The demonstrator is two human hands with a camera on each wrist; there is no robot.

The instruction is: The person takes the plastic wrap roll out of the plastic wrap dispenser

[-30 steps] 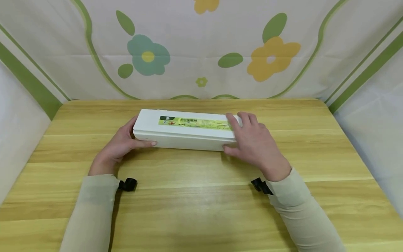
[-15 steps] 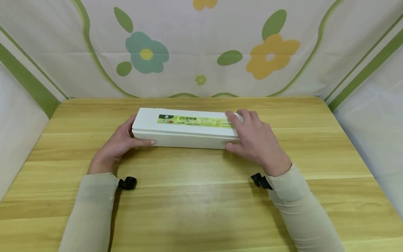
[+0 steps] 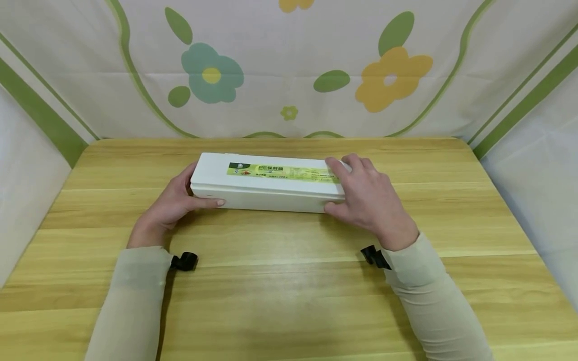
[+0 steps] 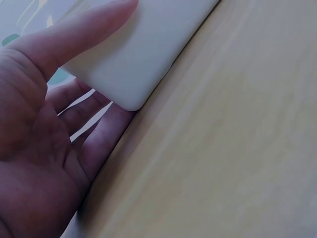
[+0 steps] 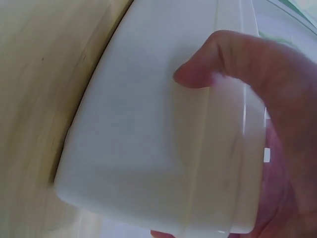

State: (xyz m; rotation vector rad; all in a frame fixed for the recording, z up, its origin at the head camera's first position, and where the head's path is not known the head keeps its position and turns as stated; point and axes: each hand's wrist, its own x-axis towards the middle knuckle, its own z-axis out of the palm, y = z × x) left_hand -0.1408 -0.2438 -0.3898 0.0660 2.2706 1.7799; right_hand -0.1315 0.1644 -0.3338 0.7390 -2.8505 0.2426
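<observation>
A long white cling film box [image 3: 266, 198] lies crosswise on the table, its lid down and a green label [image 3: 284, 172] on top reading PE cling film in Chinese. My left hand [image 3: 173, 203] holds its left end, thumb along the front and the other fingers behind the end. In the left wrist view the fingers [image 4: 96, 141] reach round past the box's corner. Over the right end my right hand [image 3: 370, 200] grips the box, fingers across the lid and thumb [image 5: 198, 74] bent against the front wall. The far side is hidden.
A wood-grain table [image 3: 275, 296] spreads in front of the box and to both sides. Behind its far edge hangs a white cloth [image 3: 280, 60] with printed flowers. Black camera mounts [image 3: 184, 261] stick out from both sleeves.
The right hand has shifted slightly rightward along the box. The left hand keeps its hold, and the box stays in place as the head view tilts a little.
</observation>
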